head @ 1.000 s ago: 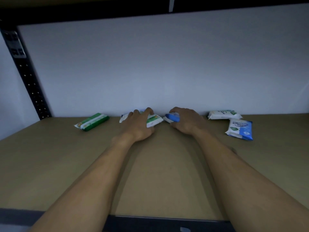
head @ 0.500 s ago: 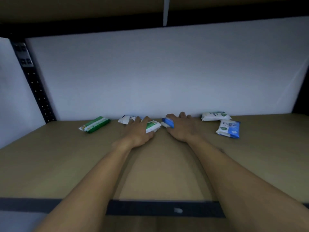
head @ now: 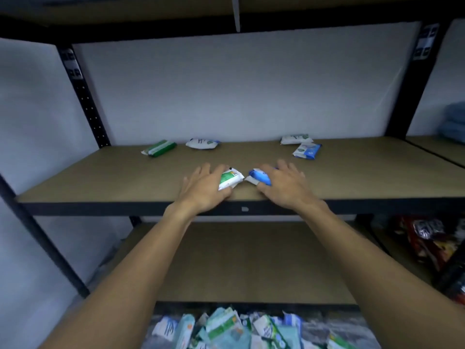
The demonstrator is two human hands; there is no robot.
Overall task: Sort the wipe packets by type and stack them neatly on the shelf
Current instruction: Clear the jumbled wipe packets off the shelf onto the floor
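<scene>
stage: early, nothing stacked yet | left hand (head: 206,188) grips green-and-white wipe packet (head: 230,178), right hand (head: 285,187) grips blue wipe packet (head: 260,176), both near shelf (head: 100,177) front edge | loose along back edge: green packet (head: 158,148), white packet (head: 202,143), second white packet (head: 296,139), blue-and-white packet (head: 307,150) | pending: packet heap (head: 226,328) below

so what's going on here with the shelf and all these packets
A person is sorting wipe packets on the shelf. Near the front edge, the left hand holds a green-and-white packet and the right hand holds a blue packet, the two packets almost end to end. Four more lie loose toward the back: a green packet, a white packet, another white one and a blue-and-white packet. Nothing is stacked yet. A mixed pile of packets sits below.
</scene>
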